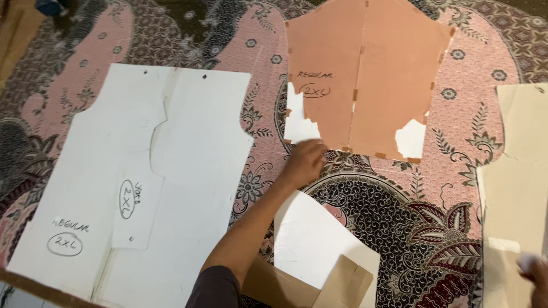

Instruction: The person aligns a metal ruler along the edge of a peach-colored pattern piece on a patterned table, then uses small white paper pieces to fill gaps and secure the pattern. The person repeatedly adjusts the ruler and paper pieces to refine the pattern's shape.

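Now | left hand (pixel 305 161) fingers curled, touching salmon paper pattern (pixel 365 74) lower edge | pattern torn, taped, white patches | right hand (pixel 535 272) fingers: cannot tell

A large white paper pattern (pixel 171 171) lies on patterned batik cloth (pixel 434 228).

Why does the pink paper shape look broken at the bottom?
It is torn. The pink paper shape lies flat on the patterned cloth, with ragged bites missing along its lower edge. The left hand touches that edge.

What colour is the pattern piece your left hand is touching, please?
Salmon pink pattern piece, touched by the left hand; head view.
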